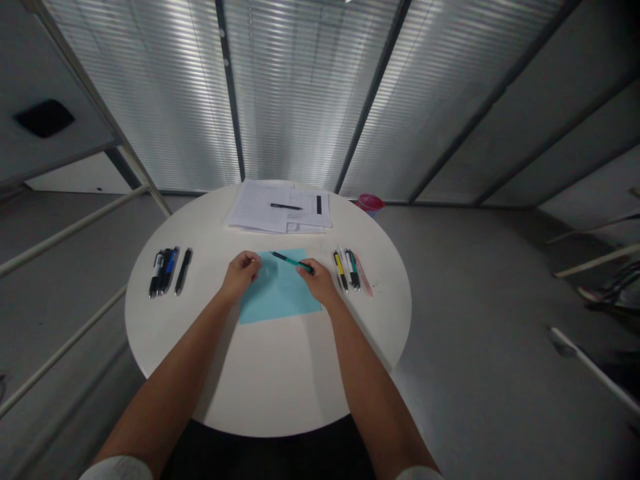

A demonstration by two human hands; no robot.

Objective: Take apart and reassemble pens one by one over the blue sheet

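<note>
A light-blue sheet (280,293) lies on the round white table (270,373) in front of me. My right hand (319,283) grips a green and black pen (293,261) at its right end, with the other end pointing left above the sheet. My left hand (242,275) is at the sheet's left edge, fingers curled together in a pinch. Something small and shiny seems to show at its fingertips, too small to name. To the right of my right hand lies a group of pens, among them a yellow and black pen (341,271) and a dark green pen (354,270).
Several black and blue pens (164,272) lie at the table's left, with a single black pen (183,271) beside them. At the back are printed papers (260,207) with a dark pen (285,207) on top. A red bin (370,203) stands on the floor behind.
</note>
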